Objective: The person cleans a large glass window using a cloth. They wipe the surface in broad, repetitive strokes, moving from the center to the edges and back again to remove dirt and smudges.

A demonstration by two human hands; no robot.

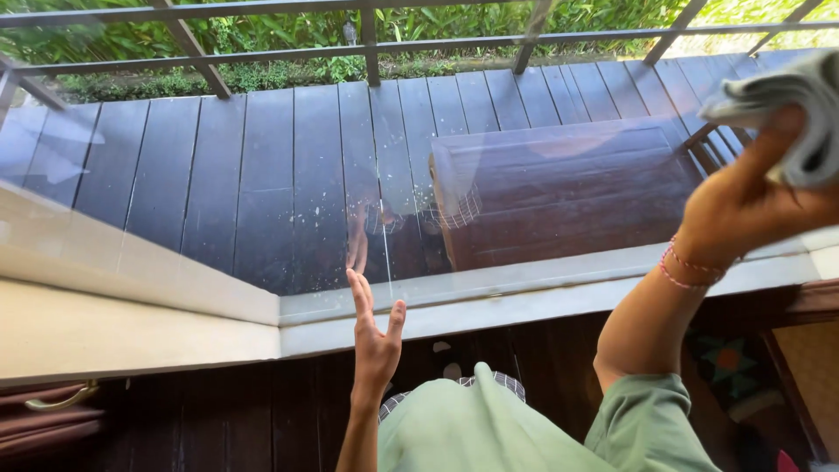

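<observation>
The right hand (752, 197) grips a bunched grey cloth (791, 114) against the window glass (262, 175). The left hand (374, 336) is spread flat, fingertips on the pane just above the pale sill (524, 301).

A crumpled pale grey cloth (800, 118) is bunched into loose folds, pressed high against the window pane (288, 175) at the far right, partly cut off by the frame edge. The glass stands upright, speckled with whitish spots near its middle, probably dried splashes, and faintly reflective.
</observation>
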